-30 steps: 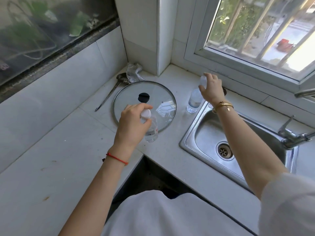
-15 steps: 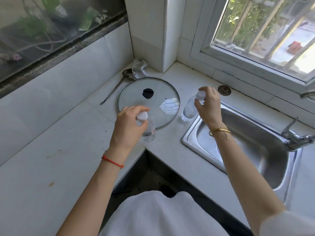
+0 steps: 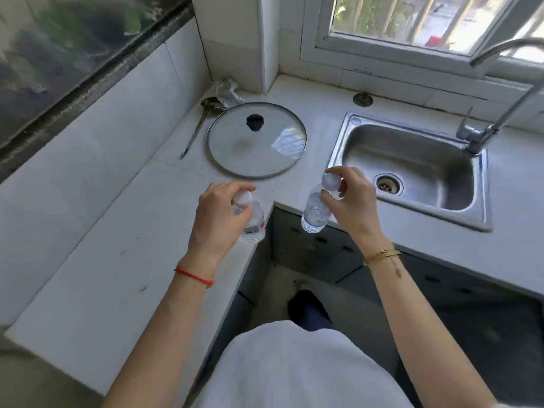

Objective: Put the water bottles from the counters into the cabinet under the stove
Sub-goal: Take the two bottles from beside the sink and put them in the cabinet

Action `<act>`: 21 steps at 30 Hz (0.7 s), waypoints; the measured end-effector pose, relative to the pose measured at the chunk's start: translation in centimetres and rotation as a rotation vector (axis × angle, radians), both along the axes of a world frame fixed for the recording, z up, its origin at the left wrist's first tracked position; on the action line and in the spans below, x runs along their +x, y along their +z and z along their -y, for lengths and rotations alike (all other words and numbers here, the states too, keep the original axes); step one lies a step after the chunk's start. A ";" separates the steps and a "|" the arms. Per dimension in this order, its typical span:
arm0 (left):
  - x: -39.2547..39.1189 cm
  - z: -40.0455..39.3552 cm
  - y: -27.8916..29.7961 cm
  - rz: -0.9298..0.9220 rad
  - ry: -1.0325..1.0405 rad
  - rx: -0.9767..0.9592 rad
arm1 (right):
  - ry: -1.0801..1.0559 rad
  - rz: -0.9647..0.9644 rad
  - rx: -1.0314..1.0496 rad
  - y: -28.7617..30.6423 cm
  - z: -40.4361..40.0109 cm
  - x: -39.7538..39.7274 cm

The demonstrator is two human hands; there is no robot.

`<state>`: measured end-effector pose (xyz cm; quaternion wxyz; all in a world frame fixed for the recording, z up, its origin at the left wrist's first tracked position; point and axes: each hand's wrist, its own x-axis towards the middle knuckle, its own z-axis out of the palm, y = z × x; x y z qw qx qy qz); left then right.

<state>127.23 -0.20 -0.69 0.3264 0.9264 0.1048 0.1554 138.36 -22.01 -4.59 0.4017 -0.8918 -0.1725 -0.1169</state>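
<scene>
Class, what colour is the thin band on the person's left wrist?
Red: a thin red band on the left wrist, shown in the head view.

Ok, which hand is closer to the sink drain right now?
Right. The right hand, holding a bottle, is just left of the sink drain; the left hand is farther left, over the counter corner.
</scene>
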 end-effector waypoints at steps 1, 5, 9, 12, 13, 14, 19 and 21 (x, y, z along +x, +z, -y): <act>-1.3 -0.3 -0.1 0.000 -0.036 0.001 | -0.030 0.001 0.007 0.0 0.0 -2.1; -6.5 -0.9 -0.4 -0.007 -0.180 0.004 | -0.153 -0.004 0.020 0.2 0.1 -10.5; -10.8 -0.2 -0.2 -0.032 -0.320 -0.011 | -0.241 -0.055 0.034 0.9 1.0 -18.5; -13.4 1.2 -0.3 -0.052 -0.418 -0.020 | -0.310 -0.063 0.029 1.0 2.3 -23.8; -14.2 1.9 -0.4 -0.061 -0.454 -0.024 | -0.332 -0.070 0.027 0.9 2.8 -25.5; -15.0 2.5 -0.5 -0.071 -0.492 -0.030 | -0.356 -0.075 0.028 0.9 3.3 -27.1; -18.5 6.8 -1.3 -0.099 -0.691 -0.077 | -0.526 -0.103 0.055 0.4 6.2 -35.6; -19.9 8.8 -1.7 -0.116 -0.778 -0.081 | -0.614 -0.114 0.073 0.2 7.5 -39.0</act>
